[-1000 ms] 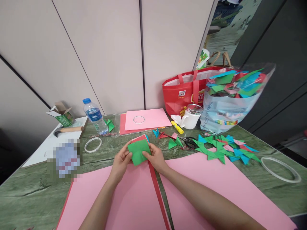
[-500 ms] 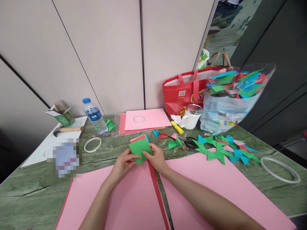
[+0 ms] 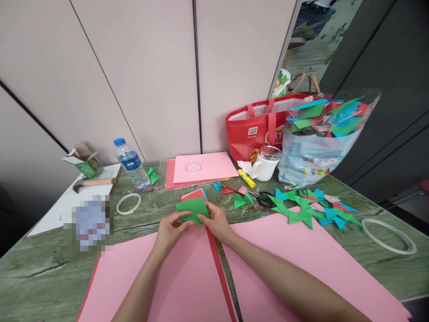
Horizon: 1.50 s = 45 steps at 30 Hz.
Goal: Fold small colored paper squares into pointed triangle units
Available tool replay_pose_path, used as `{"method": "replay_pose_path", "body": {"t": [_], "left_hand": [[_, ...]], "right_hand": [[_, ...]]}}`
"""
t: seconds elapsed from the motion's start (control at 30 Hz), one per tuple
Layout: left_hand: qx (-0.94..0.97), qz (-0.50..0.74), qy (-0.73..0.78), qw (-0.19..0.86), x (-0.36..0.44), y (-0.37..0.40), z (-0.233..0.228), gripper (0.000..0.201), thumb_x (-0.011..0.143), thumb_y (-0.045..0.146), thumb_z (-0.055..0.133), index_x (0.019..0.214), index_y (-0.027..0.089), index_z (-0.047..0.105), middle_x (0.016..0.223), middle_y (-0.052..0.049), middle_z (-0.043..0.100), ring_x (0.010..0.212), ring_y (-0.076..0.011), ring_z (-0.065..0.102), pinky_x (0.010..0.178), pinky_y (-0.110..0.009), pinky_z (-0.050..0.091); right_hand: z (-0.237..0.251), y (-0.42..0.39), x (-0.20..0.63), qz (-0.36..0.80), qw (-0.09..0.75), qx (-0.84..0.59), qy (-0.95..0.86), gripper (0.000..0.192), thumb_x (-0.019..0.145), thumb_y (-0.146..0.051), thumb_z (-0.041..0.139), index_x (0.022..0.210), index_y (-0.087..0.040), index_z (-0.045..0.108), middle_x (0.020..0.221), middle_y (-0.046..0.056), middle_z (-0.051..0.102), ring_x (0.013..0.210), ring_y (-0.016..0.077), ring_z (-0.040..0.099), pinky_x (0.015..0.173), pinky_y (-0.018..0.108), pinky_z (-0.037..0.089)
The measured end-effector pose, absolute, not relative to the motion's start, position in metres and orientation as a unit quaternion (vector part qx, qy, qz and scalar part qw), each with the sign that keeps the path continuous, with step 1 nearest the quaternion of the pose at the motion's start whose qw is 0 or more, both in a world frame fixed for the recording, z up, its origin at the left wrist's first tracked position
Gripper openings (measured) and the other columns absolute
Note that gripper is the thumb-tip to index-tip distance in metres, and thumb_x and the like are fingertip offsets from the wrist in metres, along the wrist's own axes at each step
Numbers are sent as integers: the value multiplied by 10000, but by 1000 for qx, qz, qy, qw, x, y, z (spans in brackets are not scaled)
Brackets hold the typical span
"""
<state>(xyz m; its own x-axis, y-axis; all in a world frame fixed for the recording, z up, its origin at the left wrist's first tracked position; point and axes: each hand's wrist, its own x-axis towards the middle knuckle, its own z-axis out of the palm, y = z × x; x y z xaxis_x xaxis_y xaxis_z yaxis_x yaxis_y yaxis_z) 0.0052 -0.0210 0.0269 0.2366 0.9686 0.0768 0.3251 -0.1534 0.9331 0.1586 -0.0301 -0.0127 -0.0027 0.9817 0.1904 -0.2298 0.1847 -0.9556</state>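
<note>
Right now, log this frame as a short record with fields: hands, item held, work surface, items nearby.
left hand: left hand pinches the green paper's near left edge
right hand: right hand pinches its right edge
item held: green paper, folded, lifted above the pink sheets
work surface: green table with large pink sheets
nearby: folded paper pieces, scissors, glue stick, white mug, water bottle, red bag
</note>
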Motion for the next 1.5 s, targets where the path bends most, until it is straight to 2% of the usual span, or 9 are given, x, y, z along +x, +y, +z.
{"method": "replay_pose_path", "body": {"t": [0.2,0.37,0.5,0.6,0.7,0.77,0.83,1.27,1.5], "left_hand": [[602,414,513,450,5,-21,26,365,536,270,715,880,159,665,596,-1,652,523,-141,565,493,-240,466],[594,412,458,518,7,-20,27,494,537,253,710,1012,166,609,889,-50,682,795,-211,621,699,-318,500],[572,435,411,561,8,-21,31,831,593,250,688,1312,166,279,908,-80,682,864,-223,621,776,-368,476],[543,449,422,571,7,-21,32,980,593,248,703,1356,191,89,827,-57,703,781,-211,646,740,-377,488],[522,429,446,588,5,-20,29,797,574,271,721,1266,132,352,799,-79,708,774,-229,648,754,-383,485],[514,416,449,601,5,-19,26,547,572,300,720,1053,93,562,813,-109,705,780,-249,647,765,-389,485],[504,418,452,606,4,-20,23,394,571,318,718,881,90,632,806,-116,705,760,-255,651,754,-391,493],[450,445,471,614,8,-19,17,241,515,264,750,696,136,655,632,-32,705,616,-186,649,649,-280,497],[441,457,480,605,7,-18,11,228,496,254,758,656,132,651,609,-32,697,603,-189,645,641,-291,504]], "right_hand": [[-6,-38,156,511,555,-382,-534,395,606,-279,678,975,-189,570,912,25,636,835,201,587,702,301,483],[-11,-35,156,504,559,-412,-513,394,572,-287,702,927,-164,584,847,20,641,733,186,587,649,291,482],[-12,-33,157,481,563,-434,-514,393,546,-269,716,904,-155,604,816,17,645,713,183,578,637,284,473],[-8,-34,158,490,564,-426,-511,396,545,-274,721,905,-152,610,832,22,650,725,186,581,655,293,471],[-5,-36,159,511,555,-422,-503,398,550,-285,719,910,-153,612,838,28,656,727,194,589,660,307,475],[-5,-36,159,515,552,-421,-503,395,547,-286,721,904,-153,616,834,27,659,724,196,592,658,306,475],[-6,-36,159,514,553,-419,-504,388,539,-282,725,889,-154,619,819,21,659,716,193,593,650,297,473],[-6,-36,157,517,542,-418,-514,307,538,-226,700,822,-148,613,712,-9,620,634,145,548,579,244,441],[-4,-36,157,524,547,-403,-514,359,537,-218,702,880,-159,617,774,5,634,674,155,561,617,263,451]]}}
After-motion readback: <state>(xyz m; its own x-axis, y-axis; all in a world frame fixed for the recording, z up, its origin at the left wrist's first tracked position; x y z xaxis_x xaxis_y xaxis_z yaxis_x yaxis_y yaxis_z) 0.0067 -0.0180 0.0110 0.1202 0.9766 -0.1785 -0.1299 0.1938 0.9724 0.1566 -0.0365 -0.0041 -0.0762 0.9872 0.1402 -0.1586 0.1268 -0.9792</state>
